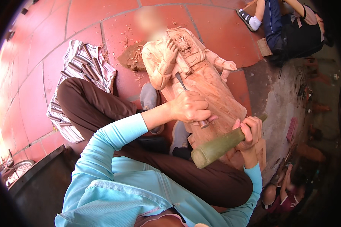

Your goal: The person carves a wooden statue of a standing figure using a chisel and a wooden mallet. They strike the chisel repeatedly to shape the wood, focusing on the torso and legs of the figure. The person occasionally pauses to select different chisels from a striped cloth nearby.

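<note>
A carved wooden figure (210, 89) in a robe lies on its back before me, one carved hand at its chest. My left hand (190, 108) is closed around a carving chisel (181, 81). The blade points up and away over the figure's robe, below the carved forearm; whether its edge touches the wood I cannot tell. The handle's butt shows below my fist. In my right hand (250, 132) is a green club-shaped mallet (218, 148), gripped by its thin end. Its thick head hangs toward my lap, apart from the chisel.
On the left, a striped cloth (72, 130) holds several chisels (89, 70). Wood shavings lie on red tiles (49, 49) around a wood slab (130, 56). A seated person (295, 32) is at the upper right, and other people (284, 195) at the lower right. A bicycle wheel (21, 170) shows far left.
</note>
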Demonstrator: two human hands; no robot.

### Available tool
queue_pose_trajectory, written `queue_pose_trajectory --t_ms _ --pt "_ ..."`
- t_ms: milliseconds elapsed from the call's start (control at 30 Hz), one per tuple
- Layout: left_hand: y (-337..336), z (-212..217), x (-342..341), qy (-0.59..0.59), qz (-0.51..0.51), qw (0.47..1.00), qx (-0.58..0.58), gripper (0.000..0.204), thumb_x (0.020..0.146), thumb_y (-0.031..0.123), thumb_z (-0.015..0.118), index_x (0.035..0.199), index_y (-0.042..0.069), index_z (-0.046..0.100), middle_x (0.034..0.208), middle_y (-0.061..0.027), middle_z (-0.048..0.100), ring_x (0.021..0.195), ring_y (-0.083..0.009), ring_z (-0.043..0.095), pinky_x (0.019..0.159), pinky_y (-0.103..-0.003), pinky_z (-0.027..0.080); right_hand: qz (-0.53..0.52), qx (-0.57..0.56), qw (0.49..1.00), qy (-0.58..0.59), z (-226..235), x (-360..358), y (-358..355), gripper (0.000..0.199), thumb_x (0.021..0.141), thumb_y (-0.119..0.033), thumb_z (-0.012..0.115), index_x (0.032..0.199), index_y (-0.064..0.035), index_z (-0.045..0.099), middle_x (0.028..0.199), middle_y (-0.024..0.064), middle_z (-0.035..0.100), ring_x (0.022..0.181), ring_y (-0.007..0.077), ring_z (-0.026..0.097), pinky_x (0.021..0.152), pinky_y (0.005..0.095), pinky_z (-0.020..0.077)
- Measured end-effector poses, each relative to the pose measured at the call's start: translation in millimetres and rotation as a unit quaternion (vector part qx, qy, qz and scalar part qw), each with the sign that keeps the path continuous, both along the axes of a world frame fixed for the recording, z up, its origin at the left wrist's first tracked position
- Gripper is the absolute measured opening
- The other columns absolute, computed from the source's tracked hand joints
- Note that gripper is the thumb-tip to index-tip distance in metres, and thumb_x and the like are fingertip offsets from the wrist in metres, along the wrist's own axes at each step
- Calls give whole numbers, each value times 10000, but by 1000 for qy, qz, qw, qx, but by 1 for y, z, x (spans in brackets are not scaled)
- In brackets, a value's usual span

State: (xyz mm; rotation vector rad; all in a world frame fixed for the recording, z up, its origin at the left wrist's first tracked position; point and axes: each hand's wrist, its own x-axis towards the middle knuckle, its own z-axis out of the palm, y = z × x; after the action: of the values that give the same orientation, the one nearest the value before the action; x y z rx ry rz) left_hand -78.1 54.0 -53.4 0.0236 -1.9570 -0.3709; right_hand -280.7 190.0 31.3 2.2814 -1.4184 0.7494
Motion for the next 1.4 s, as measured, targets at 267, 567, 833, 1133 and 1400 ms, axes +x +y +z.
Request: queue_pose_trajectory --t_ms 267,567,833,1133,1400 --pt "-7 -5 -4 9 -27 999 -33 452 730 122 768 542 143 356 516 27 328 384 -130 364 356 -278 265 -43 -84 994 47 -44 -17 -20 510 708 91 687 1069 -171 440 816 51 537 716 247 578 685 437 462" --pt "-3 -3 -7 -3 -1 1000 -17 444 724 127 751 550 144 343 525 20 333 411 -137 421 389 -281 337 -13 -109 993 -51 -63 -29 -19 516 688 120 629 1060 -155 399 877 76 527 765 261 580 733 458 464" --pt "-6 -9 -15 0 -12 999 -31 411 691 84 766 543 138 386 509 25 371 391 -122 390 358 -268 287 20 -151 980 -125 -68 -31 -23 480 707 72 657 1048 -162 414 879 71 538 772 263 571 729 453 452" --pt "-9 -2 -12 8 -1 1000 -24 447 688 82 770 542 136 350 499 26 341 374 -118 370 347 -271 274 33 -172 973 -151 -69 -33 -21 438 760 25 654 1078 -147 407 857 78 532 758 261 565 706 448 436" --pt "-12 0 -11 21 -1 1000 -11 447 687 55 760 540 130 345 492 11 314 359 -132 344 338 -289 259 49 -182 965 -185 -71 -31 -25 428 770 49 631 1080 -141 405 866 73 528 753 264 567 690 458 436"
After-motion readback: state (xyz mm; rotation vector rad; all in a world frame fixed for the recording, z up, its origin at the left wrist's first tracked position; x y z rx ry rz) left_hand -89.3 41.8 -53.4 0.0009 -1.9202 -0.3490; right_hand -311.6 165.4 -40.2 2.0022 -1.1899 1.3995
